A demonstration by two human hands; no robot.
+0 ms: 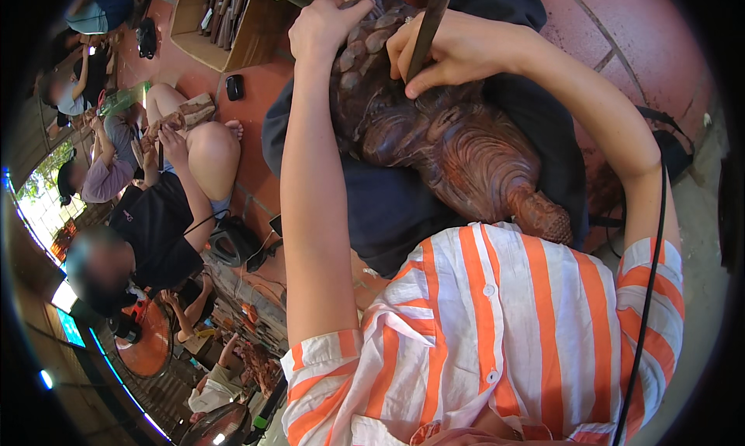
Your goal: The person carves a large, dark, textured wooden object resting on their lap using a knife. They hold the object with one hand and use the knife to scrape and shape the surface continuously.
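Note:
A dark brown carved wooden statue [473, 159] lies across dark cloth [380, 205] in front of me. Its knobbly, rounded end points toward my striped shirt, and flowing carved folds run along the middle. My left hand [322, 29] is closed over the far left edge of the statue, thumb stretched across the top; some of its fingertips are hidden. In my right hand [458, 54], a long, flat dark strip [428, 31] is pinched between thumb and fingers. The strip stands up from the carving and runs out past the upper edge of the view; its material is unclear.
An open cardboard box [260, 31] with several slim, dark sticks or tool handles stands at the far left on red floor tiles. A small black object [234, 88] lies nearby. At left, another person [159, 221] handles a wooden piece. A black cable [650, 291] hangs by my right arm.

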